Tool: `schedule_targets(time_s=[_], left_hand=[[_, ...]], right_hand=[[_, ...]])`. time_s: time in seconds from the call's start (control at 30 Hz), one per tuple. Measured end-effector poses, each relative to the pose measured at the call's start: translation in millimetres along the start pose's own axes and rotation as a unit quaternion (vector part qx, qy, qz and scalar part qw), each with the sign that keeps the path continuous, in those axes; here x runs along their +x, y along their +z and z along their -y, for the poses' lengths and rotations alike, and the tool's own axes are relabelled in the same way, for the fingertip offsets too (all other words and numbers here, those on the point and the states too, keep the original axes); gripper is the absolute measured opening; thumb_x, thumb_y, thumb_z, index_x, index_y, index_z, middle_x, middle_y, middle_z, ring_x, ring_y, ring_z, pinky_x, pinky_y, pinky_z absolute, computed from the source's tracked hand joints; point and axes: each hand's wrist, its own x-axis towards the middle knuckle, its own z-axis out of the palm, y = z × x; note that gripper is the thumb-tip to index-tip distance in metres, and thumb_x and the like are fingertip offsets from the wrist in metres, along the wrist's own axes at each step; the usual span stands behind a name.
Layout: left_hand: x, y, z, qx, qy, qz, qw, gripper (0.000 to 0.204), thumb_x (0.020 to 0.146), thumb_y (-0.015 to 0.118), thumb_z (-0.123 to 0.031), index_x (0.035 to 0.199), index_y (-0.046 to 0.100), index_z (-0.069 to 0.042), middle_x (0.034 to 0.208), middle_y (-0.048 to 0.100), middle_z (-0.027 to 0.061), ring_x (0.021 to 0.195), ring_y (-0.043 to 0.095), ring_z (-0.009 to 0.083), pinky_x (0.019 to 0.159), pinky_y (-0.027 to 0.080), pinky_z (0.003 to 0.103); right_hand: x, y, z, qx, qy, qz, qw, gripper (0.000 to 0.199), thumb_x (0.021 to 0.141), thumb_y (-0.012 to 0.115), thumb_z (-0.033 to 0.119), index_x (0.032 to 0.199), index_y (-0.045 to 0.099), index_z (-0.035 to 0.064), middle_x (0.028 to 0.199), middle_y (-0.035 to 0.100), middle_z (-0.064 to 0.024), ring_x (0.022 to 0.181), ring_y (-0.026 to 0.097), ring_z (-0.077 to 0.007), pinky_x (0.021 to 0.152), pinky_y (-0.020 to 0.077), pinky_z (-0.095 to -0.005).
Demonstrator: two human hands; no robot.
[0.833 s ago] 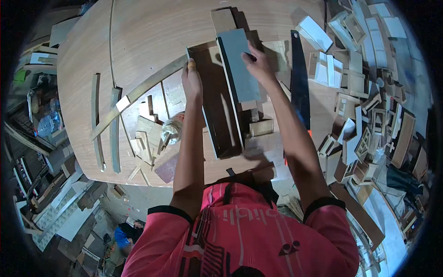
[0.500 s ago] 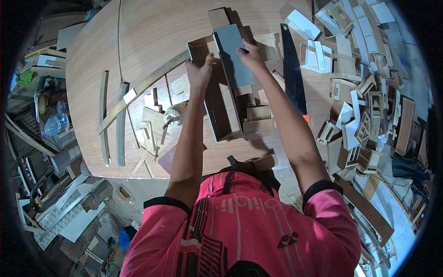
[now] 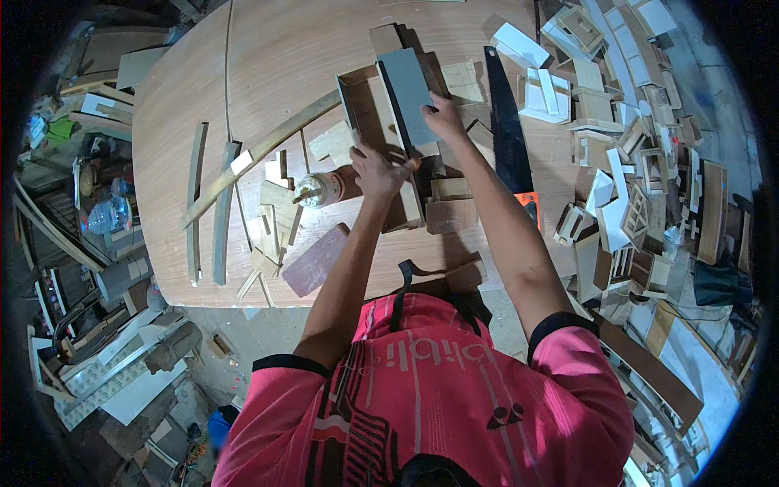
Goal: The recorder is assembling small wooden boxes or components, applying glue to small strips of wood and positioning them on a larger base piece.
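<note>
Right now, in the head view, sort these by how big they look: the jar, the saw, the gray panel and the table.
Largest to smallest:
1. The table
2. The saw and the gray panel: the saw looks longer, but their areas seem too alike to rank
3. The jar

One view: head-worn fisheye cam, L one of a side-by-side pair, looking down & a bit fwd, upright, not mirrored. Wearer's shirt [image 3: 487, 398] is closest, filling btm ctr; L hand [image 3: 379, 172] & R hand [image 3: 444, 119], farther off, sit upper ctr over the table [image 3: 284, 49], seen from above. V. wide angle: floor [image 3: 280, 326] shows past the table's near edge, straight lines bend, corners go black.
</note>
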Motion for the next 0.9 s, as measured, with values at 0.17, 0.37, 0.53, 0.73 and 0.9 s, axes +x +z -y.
schedule_targets(time_s=[0.17, 0.37, 0.53, 0.73, 0.9], left_hand=[[-49.2, 4.0, -18.0, 0.036, -0.063, 0.111, 0.991, 0.142, 0.047, 0.092, -0.031, 0.147, -0.008, -0.023, 0.148, 0.005, 0.0320, 0.136, 0.015, 0.0486, 0.094, 0.033, 0.068], [-75.7, 0.6, 5.4, 0.045, -0.037, 0.092, 0.994, 0.144, 0.044, 0.092, -0.028, 0.147, -0.007, -0.027, 0.149, -0.001, 0.0303, 0.136, 0.013, 0.0486, 0.092, 0.035, 0.070], [-75.9, 4.4, 1.9, 0.039, -0.020, 0.097, 0.994, 0.146, 0.042, 0.093, -0.026, 0.147, -0.008, -0.026, 0.148, -0.004, 0.0317, 0.134, 0.016, 0.0514, 0.095, 0.036, 0.065], [-73.1, -1.1, 1.1, 0.048, -0.027, 0.149, 0.987, 0.147, 0.045, 0.092, -0.031, 0.146, -0.014, -0.019, 0.140, -0.003, 0.0423, 0.132, 0.006, 0.0587, 0.104, 0.023, 0.062], [-73.6, 1.9, 0.2, 0.033, -0.011, 0.098, 0.995, 0.148, 0.041, 0.092, -0.020, 0.148, -0.010, -0.024, 0.144, -0.006, 0.0382, 0.127, 0.020, 0.0581, 0.099, 0.033, 0.061]], right_hand=[[9.9, -12.7, -33.0, -0.001, -0.034, -0.020, 0.999, 0.054, 0.083, 0.062, 0.020, 0.127, 0.049, -0.0069, 0.120, 0.059, -0.0234, 0.113, 0.058, -0.0289, 0.096, 0.0437, -0.0334], [-1.2, 0.1, -3.0, 0.002, 0.036, -0.009, 0.999, 0.056, 0.083, 0.063, 0.019, 0.130, 0.047, -0.0058, 0.121, 0.058, -0.0255, 0.115, 0.057, -0.0288, 0.096, 0.0444, -0.0332], [4.2, -4.3, -11.4, 0.005, 0.032, -0.006, 0.999, 0.058, 0.083, 0.064, 0.020, 0.132, 0.045, -0.0050, 0.125, 0.054, -0.0282, 0.118, 0.055, -0.0309, 0.098, 0.0434, -0.0342], [2.3, -3.6, -7.5, -0.027, 0.013, -0.007, 1.000, 0.058, 0.082, 0.064, 0.021, 0.131, 0.047, -0.0055, 0.127, 0.054, -0.0248, 0.118, 0.055, -0.0279, 0.097, 0.0439, -0.0343], [19.8, -17.1, -13.2, -0.036, 0.013, 0.054, 0.998, 0.056, 0.082, 0.066, 0.022, 0.128, 0.050, -0.0054, 0.123, 0.059, -0.0214, 0.111, 0.059, -0.0246, 0.094, 0.0455, -0.0329]])
